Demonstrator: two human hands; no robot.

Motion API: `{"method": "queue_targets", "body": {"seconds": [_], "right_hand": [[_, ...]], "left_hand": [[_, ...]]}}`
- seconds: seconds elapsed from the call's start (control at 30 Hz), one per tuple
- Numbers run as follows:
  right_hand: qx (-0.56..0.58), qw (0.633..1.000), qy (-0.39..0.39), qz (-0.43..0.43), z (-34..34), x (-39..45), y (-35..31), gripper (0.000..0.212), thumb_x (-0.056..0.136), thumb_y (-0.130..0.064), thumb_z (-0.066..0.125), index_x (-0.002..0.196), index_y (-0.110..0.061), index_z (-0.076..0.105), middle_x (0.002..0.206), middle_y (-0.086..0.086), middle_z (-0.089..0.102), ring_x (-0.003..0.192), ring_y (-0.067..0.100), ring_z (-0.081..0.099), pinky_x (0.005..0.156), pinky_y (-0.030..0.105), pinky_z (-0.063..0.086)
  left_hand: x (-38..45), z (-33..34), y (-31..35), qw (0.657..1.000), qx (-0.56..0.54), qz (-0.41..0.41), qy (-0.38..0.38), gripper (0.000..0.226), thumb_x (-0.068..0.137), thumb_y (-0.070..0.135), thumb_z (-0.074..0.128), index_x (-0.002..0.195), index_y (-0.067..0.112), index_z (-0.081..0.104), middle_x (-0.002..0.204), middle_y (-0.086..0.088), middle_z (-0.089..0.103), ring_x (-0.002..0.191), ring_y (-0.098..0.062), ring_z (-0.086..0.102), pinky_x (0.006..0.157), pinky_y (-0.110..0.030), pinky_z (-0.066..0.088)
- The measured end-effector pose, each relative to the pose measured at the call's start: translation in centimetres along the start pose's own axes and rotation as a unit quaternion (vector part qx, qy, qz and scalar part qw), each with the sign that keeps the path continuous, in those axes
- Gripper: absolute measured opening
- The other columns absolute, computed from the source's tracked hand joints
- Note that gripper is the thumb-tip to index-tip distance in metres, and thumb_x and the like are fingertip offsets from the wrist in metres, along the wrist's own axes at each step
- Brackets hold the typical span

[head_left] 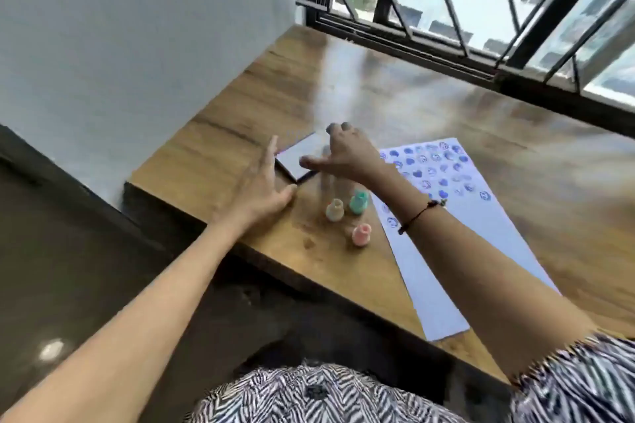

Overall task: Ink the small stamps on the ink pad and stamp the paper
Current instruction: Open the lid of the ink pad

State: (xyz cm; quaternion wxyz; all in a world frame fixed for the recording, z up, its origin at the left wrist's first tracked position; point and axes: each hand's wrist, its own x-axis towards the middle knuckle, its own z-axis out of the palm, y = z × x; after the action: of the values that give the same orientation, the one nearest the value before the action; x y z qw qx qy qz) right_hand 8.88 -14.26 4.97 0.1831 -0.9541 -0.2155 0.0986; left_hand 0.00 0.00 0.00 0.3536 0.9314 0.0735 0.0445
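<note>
the left hand [261, 189] rests flat and spread beside the ink pad [297, 158] on the wooden surface [446, 120]. the right hand [343, 151] hovers over the pad, its grip too blurred to tell. three small stamps [347, 211] stand between the pad and the stamped paper [446, 216].

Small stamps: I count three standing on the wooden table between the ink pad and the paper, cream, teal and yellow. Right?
Nearly. The head view shows three small stamps between the grey square ink pad and the white stamped paper: cream, teal and pink, not yellow.
</note>
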Motion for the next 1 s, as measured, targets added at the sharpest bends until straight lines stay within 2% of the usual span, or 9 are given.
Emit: {"method": "queue_targets", "body": {"seconds": [0.17,0.3,0.4,0.47,0.57,0.67,0.73,0.87,1.0], "right_hand": [[-0.096,0.995,-0.022,-0.026,2.3,1.0,-1.4,0.083,0.064,-0.065,0.064,0.109,0.003,0.046,0.109,0.02,0.054,0.104,0.034,0.046,0.083,0.038,0.039],[-0.106,0.993,0.001,-0.044,2.8,1.7,-1.5,0.076,0.061,-0.059,0.064,0.103,0.002,0.049,0.101,0.018,0.055,0.1,0.034,0.047,0.074,0.033,0.033],[-0.085,0.996,0.01,-0.027,3.2,2.0,-1.8,0.074,0.054,-0.056,0.066,0.102,-0.003,0.047,0.1,0.017,0.054,0.099,0.033,0.049,0.07,0.032,0.035],[-0.083,0.996,0.005,-0.023,3.1,2.1,-2.1,0.066,0.051,-0.056,0.066,0.092,-0.01,0.044,0.092,0.013,0.052,0.091,0.03,0.05,0.068,0.031,0.036],[-0.09,0.995,-0.034,-0.037,2.0,2.2,-2.4,0.055,0.056,-0.055,0.066,0.08,-0.015,0.037,0.077,0.002,0.045,0.076,0.026,0.044,0.063,0.03,0.034],[-0.092,0.99,-0.103,-0.034,-0.5,3.1,-2.4,0.045,0.063,-0.054,0.064,0.068,-0.011,0.05,0.06,0.0,0.043,0.061,0.024,0.047,0.051,0.029,0.04],[-0.029,0.985,-0.172,0.005,-2.8,4.2,-1.8,0.043,0.067,-0.052,0.061,0.058,-0.011,0.053,0.056,0.003,0.049,0.048,0.02,0.047,0.043,0.021,0.037],[0.135,0.96,-0.232,0.086,-6.6,7.0,0.8,0.041,0.07,-0.045,0.06,0.087,-0.009,0.066,0.082,0.011,0.065,0.054,0.026,0.061,0.058,0.025,0.053],[0.268,0.906,-0.297,0.139,-7.5,10.0,2.1,0.043,0.074,-0.043,0.051,0.099,-0.009,0.056,0.09,0.018,0.066,0.073,0.038,0.069,0.077,0.036,0.055]], "left_hand": [[0.4,0.7,0.0,0.998,-0.01,0.005,0.054,0.09,0.072,0.018,0.067,0.139,0.006,0.009,0.135,-0.018,0.043,0.123,-0.034,0.039,0.103,-0.041,0.03],[0.5,1.3,-0.5,0.996,0.018,0.011,0.083,0.092,0.072,0.025,0.067,0.14,0.009,0.007,0.134,-0.016,0.045,0.121,-0.035,0.041,0.101,-0.044,0.032],[0.6,1.5,-0.7,0.996,0.038,0.016,0.084,0.097,0.07,0.033,0.067,0.14,0.01,0.005,0.133,-0.015,0.047,0.121,-0.034,0.042,0.101,-0.046,0.034],[0.7,1.7,-0.7,0.995,0.054,0.018,0.087,0.099,0.069,0.037,0.067,0.14,0.01,0.004,0.133,-0.016,0.047,0.121,-0.033,0.043,0.101,-0.045,0.035],[0.8,1.9,-0.6,0.993,0.05,0.024,0.104,0.097,0.07,0.034,0.066,0.14,0.008,0.005,0.129,-0.016,0.05,0.118,-0.034,0.046,0.098,-0.045,0.037],[0.7,1.7,-0.7,0.993,0.031,0.023,0.114,0.098,0.069,0.033,0.068,0.14,0.01,0.004,0.129,-0.016,0.051,0.116,-0.035,0.047,0.098,-0.044,0.037],[0.7,1.6,-0.7,0.994,0.031,0.023,0.106,0.1,0.069,0.034,0.067,0.14,0.012,0.001,0.132,-0.015,0.049,0.12,-0.034,0.044,0.102,-0.044,0.035],[0.6,1.5,-0.8,0.994,0.024,0.03,0.103,0.101,0.07,0.033,0.068,0.14,0.012,0.0,0.13,-0.01,0.051,0.12,-0.029,0.043,0.104,-0.042,0.032],[0.5,1.5,-0.9,0.994,0.029,0.042,0.093,0.102,0.069,0.033,0.069,0.141,0.013,-0.001,0.131,-0.008,0.051,0.119,-0.028,0.044,0.103,-0.042,0.033]]}}
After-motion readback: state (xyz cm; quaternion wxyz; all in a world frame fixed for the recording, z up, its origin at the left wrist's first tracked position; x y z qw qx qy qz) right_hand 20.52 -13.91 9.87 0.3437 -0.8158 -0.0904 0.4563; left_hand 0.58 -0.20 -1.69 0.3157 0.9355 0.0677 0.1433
